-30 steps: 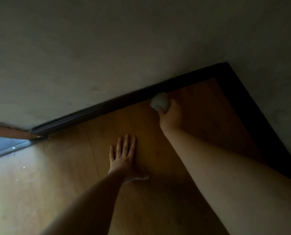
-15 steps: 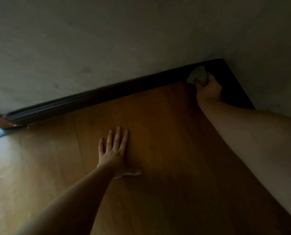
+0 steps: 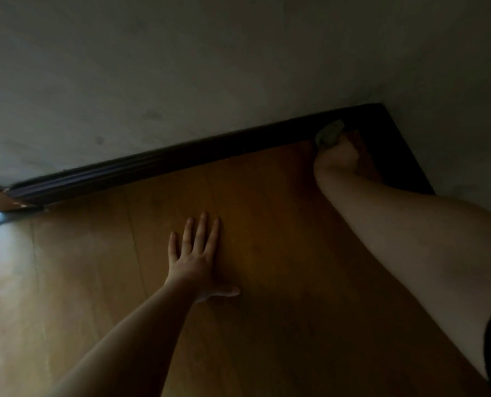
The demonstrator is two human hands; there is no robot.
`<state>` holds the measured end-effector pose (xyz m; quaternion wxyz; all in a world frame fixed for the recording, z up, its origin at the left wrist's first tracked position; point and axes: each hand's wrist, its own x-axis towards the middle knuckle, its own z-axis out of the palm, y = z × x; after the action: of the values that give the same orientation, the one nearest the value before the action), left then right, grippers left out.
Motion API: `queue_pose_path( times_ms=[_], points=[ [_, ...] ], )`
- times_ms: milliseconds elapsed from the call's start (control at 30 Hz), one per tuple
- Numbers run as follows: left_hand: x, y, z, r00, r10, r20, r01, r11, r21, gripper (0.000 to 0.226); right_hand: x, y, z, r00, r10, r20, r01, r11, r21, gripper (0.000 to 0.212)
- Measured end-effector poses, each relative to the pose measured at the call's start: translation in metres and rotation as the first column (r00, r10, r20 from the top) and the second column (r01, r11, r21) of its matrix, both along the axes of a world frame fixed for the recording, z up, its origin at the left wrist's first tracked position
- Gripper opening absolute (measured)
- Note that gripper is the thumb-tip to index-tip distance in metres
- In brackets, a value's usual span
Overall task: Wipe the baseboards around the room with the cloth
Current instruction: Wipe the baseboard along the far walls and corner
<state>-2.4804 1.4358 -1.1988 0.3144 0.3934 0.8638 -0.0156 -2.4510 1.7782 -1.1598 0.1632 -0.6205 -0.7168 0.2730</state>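
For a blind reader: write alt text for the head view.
The right hand presses a bunched pale cloth against the dark baseboard near the room's corner. The left hand lies flat, fingers straight, on the wooden floor.

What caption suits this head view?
Right hand presses a cloth against the dark baseboard; left hand rests on the floor.

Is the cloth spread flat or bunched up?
Bunched up: the cloth shows as a small wad gripped by the right hand against the baseboard.
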Motion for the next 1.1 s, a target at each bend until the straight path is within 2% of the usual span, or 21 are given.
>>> queue_pose_path(
  times_ms=[67, 233, 333, 500, 667, 767, 833, 900, 1000, 1100],
  points=[
    [0.0, 0.001, 0.001, 1.0, -0.007, -0.005, 0.007, 1.0, 0.0, 0.151, -0.012, -0.029, -0.001, 1.0, -0.021, 0.008, 0.021, 1.0, -0.008, 0.033],
    [0.0, 0.001, 0.002, 0.999, 0.001, 0.033, -0.002, 1.0, 0.006, 0.151, -0.044, -0.126, 0.0, 0.956, 0.29, 0.032, -0.286, 0.953, -0.096, 0.024],
    [0.001, 0.003, 0.005, 0.998, 0.001, 0.064, -0.001, 1.0, -0.01, 0.15, -0.066, -0.166, 0.005, 0.937, 0.349, -0.025, -0.347, 0.92, -0.183, 0.026],
    [-0.002, 0.001, 0.008, 0.997, -0.005, 0.082, 0.006, 1.0, -0.017, 0.149, -0.043, -0.147, 0.014, 0.916, 0.397, -0.057, -0.401, 0.901, -0.164, 0.033],
    [0.006, 0.005, 0.021, 0.999, -0.002, 0.034, 0.003, 0.999, -0.037, 0.145, 0.002, -0.113, 0.038, 0.952, 0.303, 0.029, -0.294, 0.94, -0.174, 0.036],
    [-0.003, -0.022, 0.031, 0.997, 0.076, 0.002, -0.076, 0.994, -0.081, 0.144, 0.01, -0.118, 0.053, 0.944, 0.328, 0.033, -0.317, 0.93, -0.184, 0.034],
    [-0.016, -0.044, 0.036, 0.973, 0.229, 0.013, -0.226, 0.966, -0.124, 0.148, 0.005, -0.13, 0.056, 0.947, 0.321, -0.003, -0.316, 0.929, -0.193, 0.034],
    [-0.022, -0.049, 0.037, 0.953, 0.303, 0.022, -0.297, 0.944, -0.144, 0.151, -0.005, -0.14, 0.05, 0.962, 0.267, -0.058, -0.273, 0.941, -0.201, 0.038],
    [-0.022, -0.043, 0.032, 0.95, 0.309, 0.031, -0.303, 0.945, -0.126, 0.151, -0.018, -0.149, 0.029, 0.975, 0.183, -0.129, -0.207, 0.955, -0.212, 0.046],
    [-0.022, -0.049, 0.023, 0.958, 0.287, 0.003, -0.286, 0.954, -0.093, 0.151, -0.023, -0.141, 0.012, 0.984, 0.104, -0.144, -0.125, 0.981, -0.147, 0.054]
  ],
)
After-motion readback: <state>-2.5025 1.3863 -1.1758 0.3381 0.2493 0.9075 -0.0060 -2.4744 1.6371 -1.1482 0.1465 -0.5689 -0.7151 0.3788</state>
